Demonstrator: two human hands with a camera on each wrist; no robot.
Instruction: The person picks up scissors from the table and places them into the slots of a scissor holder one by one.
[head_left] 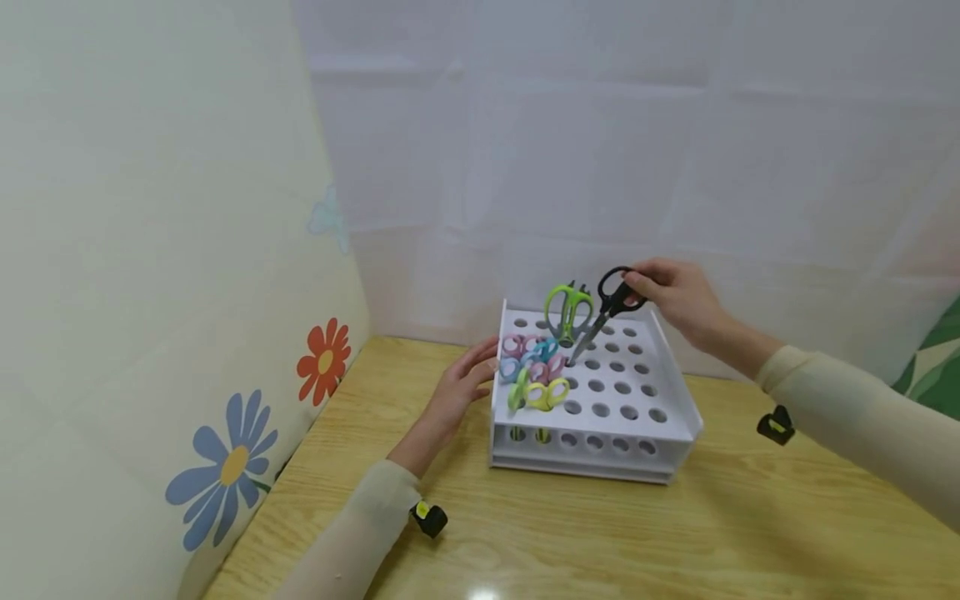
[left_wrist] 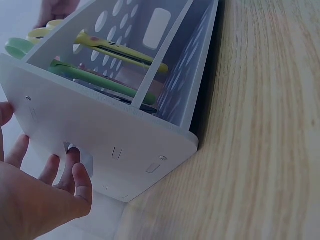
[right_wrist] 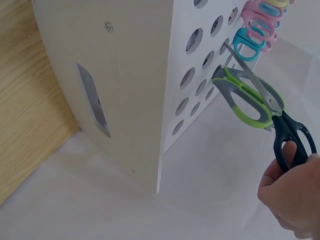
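My right hand point(head_left: 678, 302) pinches a pair of black-handled scissors point(right_wrist: 291, 142) by one finger loop. The blades slant down to a hole of the white rack point(head_left: 615, 423), their tip at the hole in the head view. Just left of them, green-and-grey scissors point(head_left: 567, 310) stand upright in the rack. My left hand point(left_wrist: 42, 192) rests its fingers against the rack's left side, one fingertip in the slot there. Beside that hand, pink, blue and teal scissors handles crowd the left holes, with yellow scissors point(head_left: 546, 394) and light green scissors point(head_left: 517, 390) at the front.
The rack stands on a wood-grain table point(head_left: 480, 542), near a white cloth backdrop point(head_left: 570, 150). A wall with painted flowers point(head_left: 232, 467) borders the table on the left. Several rows of holes cover the rack's right part, with raised panels at both sides.
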